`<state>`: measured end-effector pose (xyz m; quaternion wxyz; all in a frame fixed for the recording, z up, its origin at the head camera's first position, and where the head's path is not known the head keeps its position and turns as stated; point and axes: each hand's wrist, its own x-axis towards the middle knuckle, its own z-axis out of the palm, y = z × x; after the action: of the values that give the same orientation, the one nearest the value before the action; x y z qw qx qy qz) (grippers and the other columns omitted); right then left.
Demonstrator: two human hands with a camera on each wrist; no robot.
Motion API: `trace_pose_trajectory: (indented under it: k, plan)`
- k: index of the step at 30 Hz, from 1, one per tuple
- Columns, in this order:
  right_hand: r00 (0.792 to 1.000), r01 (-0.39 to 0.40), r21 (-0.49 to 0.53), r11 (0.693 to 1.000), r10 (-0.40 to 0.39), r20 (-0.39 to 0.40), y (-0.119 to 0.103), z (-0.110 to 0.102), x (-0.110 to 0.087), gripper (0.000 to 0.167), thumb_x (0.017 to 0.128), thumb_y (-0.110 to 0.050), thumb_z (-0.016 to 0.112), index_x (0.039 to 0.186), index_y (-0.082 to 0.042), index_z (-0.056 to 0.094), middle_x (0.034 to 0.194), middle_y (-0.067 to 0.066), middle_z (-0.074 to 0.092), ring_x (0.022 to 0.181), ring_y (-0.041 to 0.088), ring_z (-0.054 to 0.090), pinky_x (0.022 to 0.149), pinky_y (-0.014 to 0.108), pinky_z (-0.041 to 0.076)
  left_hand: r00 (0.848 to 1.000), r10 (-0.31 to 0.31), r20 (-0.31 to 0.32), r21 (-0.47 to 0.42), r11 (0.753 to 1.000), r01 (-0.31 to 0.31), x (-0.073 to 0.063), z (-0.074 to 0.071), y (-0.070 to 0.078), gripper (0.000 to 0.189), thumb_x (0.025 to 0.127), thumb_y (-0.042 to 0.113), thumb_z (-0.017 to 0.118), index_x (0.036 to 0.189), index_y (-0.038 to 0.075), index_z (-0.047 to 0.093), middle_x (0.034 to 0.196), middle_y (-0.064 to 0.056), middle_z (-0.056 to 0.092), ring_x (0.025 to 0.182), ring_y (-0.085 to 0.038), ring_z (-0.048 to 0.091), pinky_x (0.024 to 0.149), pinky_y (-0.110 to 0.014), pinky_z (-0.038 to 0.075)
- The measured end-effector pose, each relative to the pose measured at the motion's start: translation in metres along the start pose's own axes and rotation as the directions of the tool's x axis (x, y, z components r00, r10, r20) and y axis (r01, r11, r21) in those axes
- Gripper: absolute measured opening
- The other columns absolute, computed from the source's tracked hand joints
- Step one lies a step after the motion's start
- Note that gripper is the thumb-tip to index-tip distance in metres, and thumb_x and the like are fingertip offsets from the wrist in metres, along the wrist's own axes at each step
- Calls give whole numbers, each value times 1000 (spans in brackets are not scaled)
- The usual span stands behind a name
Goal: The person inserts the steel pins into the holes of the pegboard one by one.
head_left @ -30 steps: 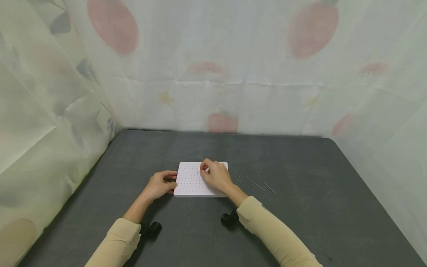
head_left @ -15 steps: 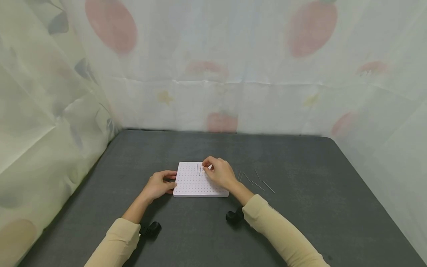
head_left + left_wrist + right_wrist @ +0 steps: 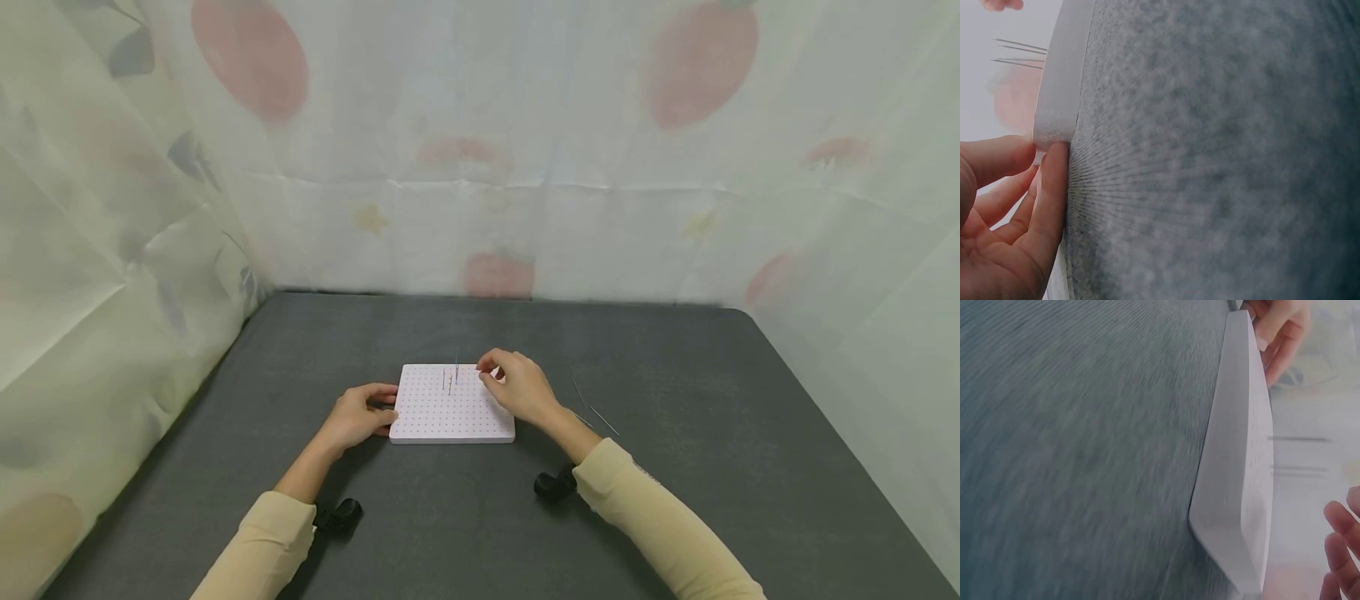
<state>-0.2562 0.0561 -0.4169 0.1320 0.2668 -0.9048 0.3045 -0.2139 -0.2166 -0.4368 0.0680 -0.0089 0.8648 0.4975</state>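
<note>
A white pegboard (image 3: 450,423) with rows of small holes lies flat on the table. My left hand (image 3: 358,421) holds its left edge, and in the left wrist view thumb and fingers (image 3: 1050,187) pinch the board's side (image 3: 1063,75). Several thin metal pins (image 3: 457,372) stand upright in its far middle part. Over the board's far right, my right hand (image 3: 521,390) hovers with fingers loosely bent and no pin seen between them. The right wrist view shows these fingers (image 3: 1340,550) apart from the standing pins (image 3: 1300,439).
Loose metal pins (image 3: 604,421) lie on the dark grey table (image 3: 675,500) right of the board, some hidden behind my right hand and wrist. Black wrist devices (image 3: 345,517) sit below both forearms. A patterned curtain (image 3: 600,233) hangs behind the table and at its sides.
My right hand has let go of a pin, which now stands in the board beside the others, and has moved to the right. The left hand stays at the board's edge.
</note>
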Motion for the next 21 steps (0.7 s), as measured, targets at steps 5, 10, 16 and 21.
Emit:
trace_pose_trajectory:
  k: [5, 10, 16, 21]
  plan:
    - [1000, -19, 9, 1000, 19, -6, 9, -11, -7, 10, 85, -14, 63, 95, -14, 66, 88, -6, 65, 78, 14, 58, 66, 26, 46, 1000, 2, 2, 0, 1000, -2, 0, -1, -1, 46, 81, 1, 63, 125, -4, 51, 114, -21, 56, 81, -18, 63, 63, -32, 57]
    - [1000, -23, 18, 1000, 23, 0, 19, -21, -16, 12, 86, -14, 63, 97, -13, 65, 89, -6, 65, 80, 11, 58, 68, 28, 48, 1000, -2, 5, -10, 1000, 2, 0, -1, -2, 46, 81, 0, 63, 125, -4, 51, 114, -21, 56, 81, -18, 63, 63, -32, 57]
    - [1000, -15, 13, 1000, 15, -6, 30, -34, -26, 11, 86, -15, 63, 97, -15, 64, 91, -7, 64, 82, 12, 60, 70, 30, 50, 1000, 0, 5, 1, 1000, 0, 0, -1, -2, 46, 81, 1, 63, 125, -4, 51, 114, -21, 56, 81, -18, 62, 63, -32, 57]
    - [1000, -29, -1, 1000, 29, -10, 41, -43, -34, 12, 86, -16, 64, 97, -13, 64, 90, -6, 64, 82, 13, 61, 71, 31, 51, 1000, 0, 6, 3, 1000, 0, 1, 0, -2, 46, 81, 1, 64, 125, -3, 52, 113, -21, 56, 81, -18, 62, 64, -32, 57]
